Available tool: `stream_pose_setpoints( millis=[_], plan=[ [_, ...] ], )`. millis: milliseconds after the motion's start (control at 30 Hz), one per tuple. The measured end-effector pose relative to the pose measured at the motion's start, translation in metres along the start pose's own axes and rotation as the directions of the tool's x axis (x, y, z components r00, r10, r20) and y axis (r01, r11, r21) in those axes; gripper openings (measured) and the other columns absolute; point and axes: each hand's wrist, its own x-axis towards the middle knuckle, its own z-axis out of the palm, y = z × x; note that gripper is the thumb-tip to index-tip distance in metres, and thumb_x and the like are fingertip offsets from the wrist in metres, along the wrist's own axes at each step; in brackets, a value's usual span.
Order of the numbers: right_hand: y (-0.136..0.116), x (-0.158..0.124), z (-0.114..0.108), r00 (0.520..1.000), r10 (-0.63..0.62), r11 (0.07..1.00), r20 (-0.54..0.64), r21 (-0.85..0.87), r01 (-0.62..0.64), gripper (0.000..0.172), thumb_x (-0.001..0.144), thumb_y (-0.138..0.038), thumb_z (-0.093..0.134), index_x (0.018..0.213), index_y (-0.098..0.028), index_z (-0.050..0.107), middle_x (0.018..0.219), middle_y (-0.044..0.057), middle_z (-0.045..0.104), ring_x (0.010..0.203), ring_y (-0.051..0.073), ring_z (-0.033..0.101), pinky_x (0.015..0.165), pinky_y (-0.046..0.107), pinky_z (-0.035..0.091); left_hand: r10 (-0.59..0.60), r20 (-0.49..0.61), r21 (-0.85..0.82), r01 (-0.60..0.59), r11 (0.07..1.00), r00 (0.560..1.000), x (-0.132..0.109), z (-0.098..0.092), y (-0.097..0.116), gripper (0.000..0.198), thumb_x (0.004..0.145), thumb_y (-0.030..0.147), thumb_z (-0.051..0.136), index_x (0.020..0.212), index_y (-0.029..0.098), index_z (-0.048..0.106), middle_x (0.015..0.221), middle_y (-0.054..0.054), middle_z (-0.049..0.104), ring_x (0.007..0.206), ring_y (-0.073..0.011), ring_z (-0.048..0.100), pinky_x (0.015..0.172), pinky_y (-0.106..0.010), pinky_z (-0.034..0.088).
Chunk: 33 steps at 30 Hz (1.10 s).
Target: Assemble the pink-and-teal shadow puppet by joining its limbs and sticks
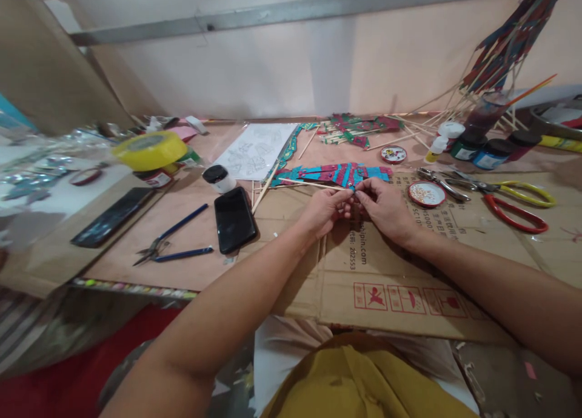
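Cardboard (336, 296); above it, right hand (384, 204), fingertips by its neighbour's, grip indeterminable; left hand (324, 210), pinching a thin stick (311, 184) toward nine o'clock, liable to slip should fingers slacken. Bead dish (426, 205), right hand's three o'clock: an outward swing could spill it.

- Left hand (324, 212) and right hand (385, 209) largely mask a small blue piece (351, 188) (too tiny to identify).
- Top edge crops a patterned bundle (516, 42).
- Right edge cuts a round container (544, 124).
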Motion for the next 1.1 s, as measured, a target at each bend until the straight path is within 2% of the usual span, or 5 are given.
stream_pose_setpoints(
  millis=[333,667,800,967,1100],
  plan=[
    [-0.004,0.000,-0.001,1.000,-0.009,1.000,0.015,-0.006,0.009,0.006,0.080,-0.020,0.054,0.081,-0.019,0.060,0.075,0.003,0.067,0.067,0.016,0.060,0.065,0.030,0.046,0.017,0.023,-0.013,-0.017,1.000,1.000,-0.001,-0.003,-0.001,0.014,0.068,0.017,0.076,0.067,0.010,0.063,0.058,-0.001,0.061,0.048,-0.0057,0.051,0.047,-0.018,0.041],
    [0.006,-0.001,0.006,0.998,0.036,0.990,0.049,0.131,-0.043,0.007,0.082,-0.023,0.052,0.085,-0.020,0.057,0.079,0.003,0.064,0.072,0.018,0.059,0.069,0.034,0.049,-0.056,0.050,-0.029,0.058,0.998,0.997,0.003,-0.007,0.002,0.014,0.071,0.019,0.073,0.069,0.009,0.063,0.062,-0.002,0.060,0.050,-0.0051,0.050,0.049,-0.017,0.042],
    [0.005,-0.003,0.006,1.000,-0.021,0.990,0.010,0.141,0.019,0.009,0.082,-0.022,0.053,0.090,-0.021,0.056,0.083,0.003,0.063,0.076,0.017,0.058,0.072,0.034,0.048,-0.093,0.027,-0.039,0.094,0.995,0.995,0.004,-0.008,0.004,0.011,0.072,0.017,0.071,0.071,0.009,0.063,0.062,-0.001,0.058,0.049,-0.0039,0.047,0.047,-0.016,0.039],
    [0.003,-0.002,0.002,0.995,-0.099,0.987,-0.010,0.129,0.100,0.021,0.081,-0.017,0.055,0.102,-0.023,0.057,0.090,0.003,0.062,0.081,0.017,0.059,0.071,0.032,0.049,-0.120,0.024,-0.032,0.121,0.992,0.992,0.002,-0.007,0.006,0.010,0.073,0.017,0.069,0.072,0.010,0.063,0.063,-0.002,0.057,0.049,-0.0045,0.047,0.045,-0.016,0.038],
    [0.004,0.000,0.000,0.982,-0.190,0.979,-0.005,0.074,0.190,0.016,0.083,-0.016,0.055,0.095,-0.021,0.064,0.090,0.004,0.063,0.084,0.017,0.058,0.080,0.035,0.048,-0.137,0.016,-0.034,0.138,0.990,0.990,0.001,-0.006,0.007,0.006,0.072,0.015,0.066,0.074,0.010,0.064,0.062,-0.002,0.058,0.049,-0.0053,0.047,0.045,-0.016,0.039]
  ],
)
